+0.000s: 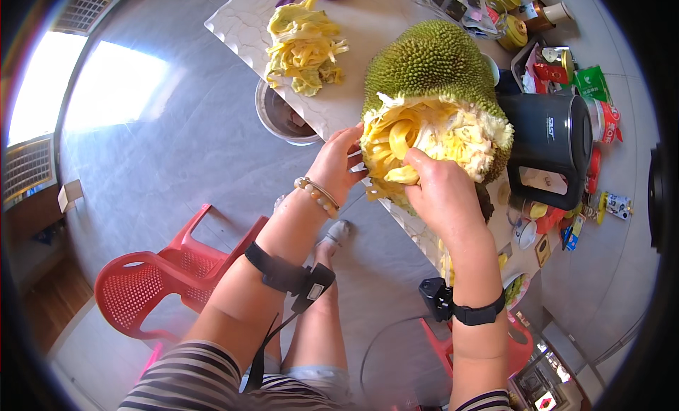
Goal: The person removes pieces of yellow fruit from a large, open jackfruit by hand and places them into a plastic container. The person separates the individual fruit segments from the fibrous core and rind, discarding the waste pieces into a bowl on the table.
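Note:
A large jackfruit [432, 58] with spiky green rind lies on the marble-patterned table [350, 106], its torn opening turned towards me. Yellow bulbs and pale fibrous flesh [461, 135] show inside. My left hand [339, 159] grips the left rim of the opening, some of its fingertips hidden against the rind. At the front of the cavity, my right hand [443, 191] has its thumb and fingers on a yellow jackfruit bulb [402, 175]. Just above it curves another yellow strip [401, 138]. A heap of yellow jackfruit scraps [305, 45] rests near the table's left corner.
A black SAST electric kettle [546, 146] stands close to the jackfruit's right side, with jars and packets [551, 66] beyond it. Below the table edge sits a metal basin [284, 117]. A red plastic chair [175, 273] is at my left.

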{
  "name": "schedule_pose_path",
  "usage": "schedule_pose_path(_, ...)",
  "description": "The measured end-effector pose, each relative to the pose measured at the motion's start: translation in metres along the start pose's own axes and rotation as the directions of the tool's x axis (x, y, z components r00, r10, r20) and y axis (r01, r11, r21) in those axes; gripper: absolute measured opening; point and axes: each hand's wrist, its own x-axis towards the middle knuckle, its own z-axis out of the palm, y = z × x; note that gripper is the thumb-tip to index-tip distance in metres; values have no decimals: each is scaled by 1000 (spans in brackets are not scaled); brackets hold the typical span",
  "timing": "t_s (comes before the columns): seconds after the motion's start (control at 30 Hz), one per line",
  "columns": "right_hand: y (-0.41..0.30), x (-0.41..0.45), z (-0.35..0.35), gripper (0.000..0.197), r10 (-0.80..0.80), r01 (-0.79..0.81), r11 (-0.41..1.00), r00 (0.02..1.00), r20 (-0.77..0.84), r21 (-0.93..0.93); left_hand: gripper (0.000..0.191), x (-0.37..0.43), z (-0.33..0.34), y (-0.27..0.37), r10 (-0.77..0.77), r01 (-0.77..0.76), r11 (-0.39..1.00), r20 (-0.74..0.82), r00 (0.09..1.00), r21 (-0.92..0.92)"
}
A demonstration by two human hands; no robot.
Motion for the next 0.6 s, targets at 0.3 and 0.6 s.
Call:
schedule_pose_path(0.3, 63, -98, 25, 21, 298, -364, 596, 928, 224, 715, 37, 8, -1, -6, 25, -24, 998, -15, 1000, 57)
schedule_pose_path(0.6, 177, -181, 101, 28, 755, -652, 278, 602, 259, 705, 38, 13, -4, -6, 0, -7, 992, 54, 999, 127)
